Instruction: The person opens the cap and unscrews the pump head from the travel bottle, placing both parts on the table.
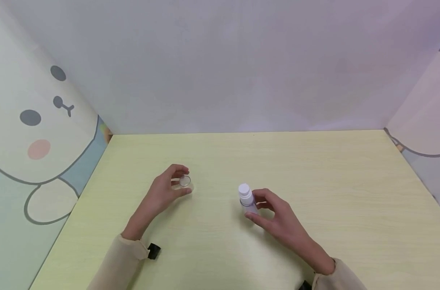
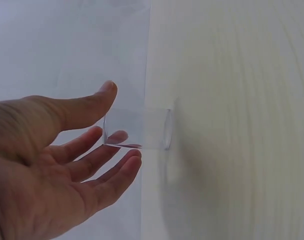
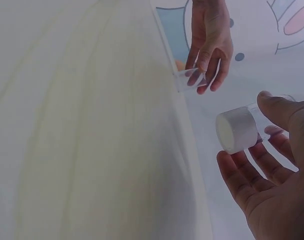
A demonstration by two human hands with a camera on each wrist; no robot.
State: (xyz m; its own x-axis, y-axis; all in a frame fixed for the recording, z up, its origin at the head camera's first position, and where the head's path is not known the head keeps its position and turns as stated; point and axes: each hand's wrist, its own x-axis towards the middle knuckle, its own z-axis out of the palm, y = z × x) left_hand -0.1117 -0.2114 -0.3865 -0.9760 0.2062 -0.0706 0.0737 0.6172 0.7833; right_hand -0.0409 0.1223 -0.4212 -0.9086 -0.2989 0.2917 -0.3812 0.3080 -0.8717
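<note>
My left hand (image 1: 164,188) holds a clear plastic cylinder (image 2: 142,127) near its upper rim, thumb on one side and curved fingers on the other. Its round end (image 1: 184,181) faces up in the head view, and the lower end is at or very close to the tabletop. At centre right, my right hand (image 1: 280,215) grips a small white bottle (image 1: 246,197) by its side between thumb and fingers. The bottle is slightly tilted and raised off the table. In the right wrist view its white lower end (image 3: 237,130) shows, with a see-through part between the fingers.
Both hands are over a pale wood-grain table (image 1: 220,249). A plain whitish wall (image 1: 234,68) rises along its back edge. Cartoon-printed side panels stand at the left (image 1: 35,133) and right (image 1: 430,108). A small black device (image 1: 154,251) is at the left cuff.
</note>
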